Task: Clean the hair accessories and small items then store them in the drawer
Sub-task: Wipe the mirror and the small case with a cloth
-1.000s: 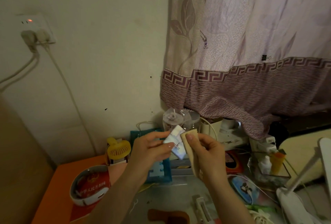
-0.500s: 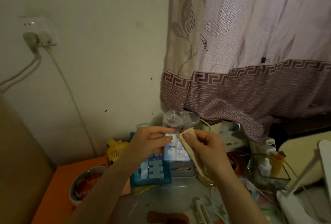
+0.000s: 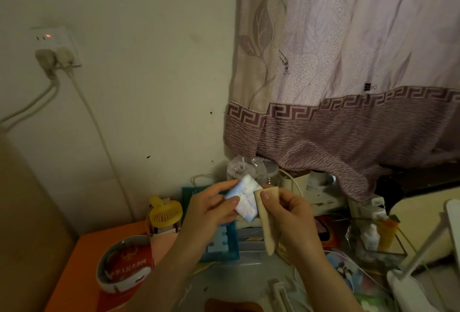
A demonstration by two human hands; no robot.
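My left hand (image 3: 211,208) pinches a small white and pale blue packet (image 3: 245,199) between thumb and fingers, tilted, above the cluttered desk. My right hand (image 3: 290,214) grips a beige cloth (image 3: 267,227) that hangs down from the thumb, its top edge pressed against the packet's right side. Both hands are held up in front of the wall and curtain. No drawer is in view.
Below the hands sit a teal patterned box (image 3: 219,244), a yellow hand fan (image 3: 165,214), a red and white round tin (image 3: 124,265) on the orange tabletop (image 3: 74,267), clear jars (image 3: 242,168), small bottles in a tray (image 3: 378,234) and a white lamp (image 3: 423,269). A curtain (image 3: 348,75) hangs at right.
The packet has turned from flat-facing to tilted in my left hand, and the cloth has stayed against its right edge. The view has shifted slightly, showing the fan and tin again.
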